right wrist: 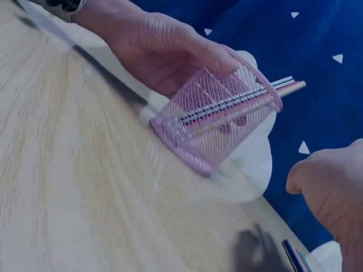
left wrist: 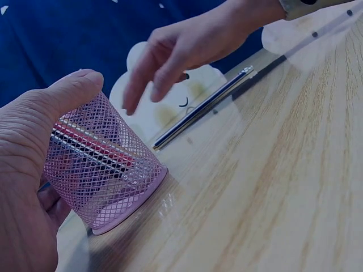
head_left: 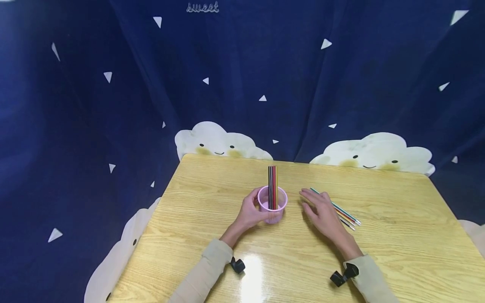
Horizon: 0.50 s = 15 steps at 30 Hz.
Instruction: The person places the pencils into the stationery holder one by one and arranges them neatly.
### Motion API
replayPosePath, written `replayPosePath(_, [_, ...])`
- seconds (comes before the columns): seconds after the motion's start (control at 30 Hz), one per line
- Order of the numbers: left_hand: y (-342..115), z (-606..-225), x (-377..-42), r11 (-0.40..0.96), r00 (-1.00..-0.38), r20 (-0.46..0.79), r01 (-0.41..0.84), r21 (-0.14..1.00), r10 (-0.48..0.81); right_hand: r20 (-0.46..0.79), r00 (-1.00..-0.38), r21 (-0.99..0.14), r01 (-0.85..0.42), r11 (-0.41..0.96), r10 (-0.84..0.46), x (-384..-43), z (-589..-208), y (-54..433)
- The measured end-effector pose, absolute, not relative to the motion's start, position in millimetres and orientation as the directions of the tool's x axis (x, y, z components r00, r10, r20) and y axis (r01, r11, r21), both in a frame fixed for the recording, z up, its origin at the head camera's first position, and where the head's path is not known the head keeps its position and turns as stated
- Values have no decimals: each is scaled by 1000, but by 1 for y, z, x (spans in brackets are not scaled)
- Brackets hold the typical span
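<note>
Where the table (head_left: 398, 210) ends at the back, a dark blue curtain (head_left: 242, 59) hangs as the wall, dotted with small white triangles and bearing one word, "sweet" (head_left: 203, 7), near the top of the head view. Pale wood grain runs over the tabletop, and one bright patch of glare (head_left: 251, 277) lies on its near part. Four clouds show on the curtain: two along the back edge, one left (head_left: 223, 141) and one right (head_left: 379, 153), both with faces; one down the left side (head_left: 125, 248); and part of one at the far right (head_left: 473, 233). One pink mesh cup (left wrist: 105, 170) stands on the table, left of the loose pencils. The left hand (head_left: 254, 210) grips it, thumb on the near side and fingers curled round the other. In the cup, pencils (head_left: 273, 185) lean together, black, red and yellow among them; they look like four, though they overlap. Another small bundle of pencils (head_left: 345, 215), with green, red, yellow and black showing, lies at a slant on the right; partly covered, it cannot be counted surely. Over it hovers the right hand (head_left: 323, 212), fingers loosely extended, thumb apart, holding nothing. Two light sleeves, left (head_left: 204, 269) and right (head_left: 373, 280), each have a small black device at the cuff.
</note>
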<state>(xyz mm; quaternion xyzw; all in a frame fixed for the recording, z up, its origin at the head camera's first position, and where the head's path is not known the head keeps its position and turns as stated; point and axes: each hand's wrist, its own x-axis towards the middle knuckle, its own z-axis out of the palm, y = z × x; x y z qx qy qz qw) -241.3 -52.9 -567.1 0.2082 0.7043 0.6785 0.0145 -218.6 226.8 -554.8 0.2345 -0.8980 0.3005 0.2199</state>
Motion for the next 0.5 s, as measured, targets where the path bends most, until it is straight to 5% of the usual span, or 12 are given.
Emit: replayPosePath(0.5, [-53,-565,-239,67,-928,240,269,961,286,451,-835,-357,-494,793,-317,-211,-573,256])
